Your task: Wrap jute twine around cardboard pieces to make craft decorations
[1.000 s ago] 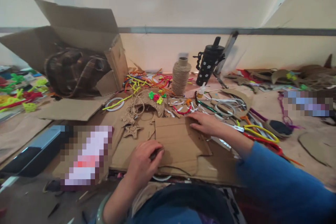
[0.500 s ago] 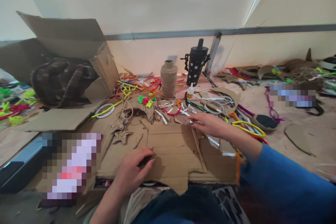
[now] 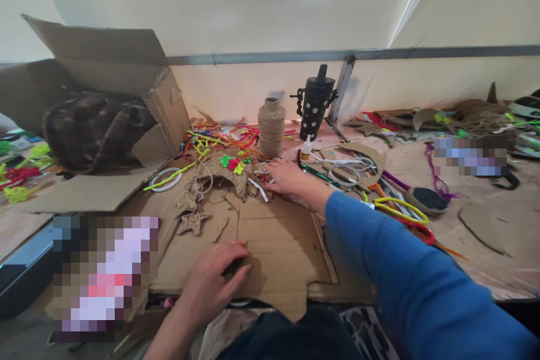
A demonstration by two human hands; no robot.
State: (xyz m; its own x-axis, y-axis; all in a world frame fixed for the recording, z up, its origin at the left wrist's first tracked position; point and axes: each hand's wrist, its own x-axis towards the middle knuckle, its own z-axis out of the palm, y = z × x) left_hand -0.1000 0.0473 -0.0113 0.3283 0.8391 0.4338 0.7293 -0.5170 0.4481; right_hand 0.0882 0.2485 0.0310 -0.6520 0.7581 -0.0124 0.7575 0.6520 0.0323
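Reaching across the bench (image 3: pixel 498 205) with the right hand (image 3: pixel 283 176), resting the left hand (image 3: pixel 215 273) on cut cardboard (image 3: pixel 278 242).
Lying flat in front of the body, near edge jutting over the lap: the cardboard. At its left side, left grip with thumb and forefinger tips apart, any hold under the tucked fingers impossible to make out. Beyond its far edge, right grip low at the white strips (image 3: pixel 258 190), between twine crescent (image 3: pixel 217 171) and small bottle (image 3: pixel 306 149), closure unclear.

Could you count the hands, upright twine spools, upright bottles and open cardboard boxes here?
Hands: 2 (left hand, right hand)
Upright twine spool: 1
Upright bottles: 2 (black tumbler, small white-tipped bottle)
Open cardboard box: 1
Total: 6
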